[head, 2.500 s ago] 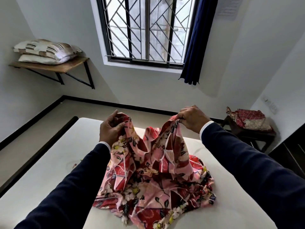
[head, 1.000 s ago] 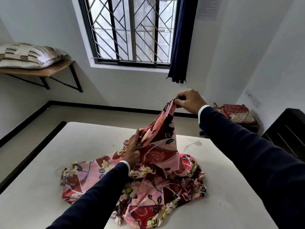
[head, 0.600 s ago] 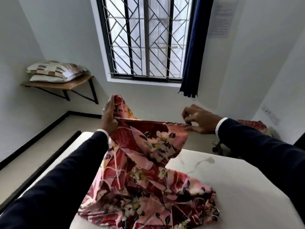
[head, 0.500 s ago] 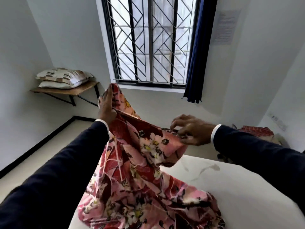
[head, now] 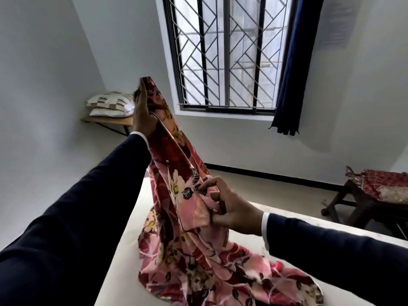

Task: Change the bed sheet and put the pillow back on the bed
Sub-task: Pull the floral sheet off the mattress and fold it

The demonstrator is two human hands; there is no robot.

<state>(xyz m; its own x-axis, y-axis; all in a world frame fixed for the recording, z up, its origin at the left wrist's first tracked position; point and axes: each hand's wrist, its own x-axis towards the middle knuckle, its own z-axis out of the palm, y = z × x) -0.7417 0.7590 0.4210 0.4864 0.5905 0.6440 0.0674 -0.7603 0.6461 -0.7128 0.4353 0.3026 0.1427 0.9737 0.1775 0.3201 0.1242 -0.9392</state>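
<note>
- The floral bed sheet (head: 189, 217) is only partly unfolded. Its lower bulk lies bunched on the bare white mattress (head: 287, 219), near the left edge of the bed; its upper part is lifted clear of the mattress.
- The left hand (head: 143, 115) is raised high, fingers extended upward along the cloth, with the top of the sheet held against the palm. Whether the thumb closes over the fabric is hidden behind the cloth.
- The right hand (head: 231, 208) is lower and further right. Its fingers are curled and pinch a fold of the same hem, just above the bunched mass.
- Key relation: the hem runs as a taut diagonal from the left hand, upper left, down to the right hand, lower right. This line is the sheet's working axis between the 2 grips.
- Judgement: the next move calls for the right hand to slide along that hem away from the left hand until a corner is found, then both hands spread apart. The right hand is nearer the loose fabric.
- Risk: the bunched part may snag or drag off the left edge.
- The 2 pillows (head: 110, 104) sit stacked on the wall shelf (head: 106, 121), well apart from the bed, not yet returned.
- A red cloth (head: 384, 184) lies on a dark stool (head: 353, 208) at right.
</note>
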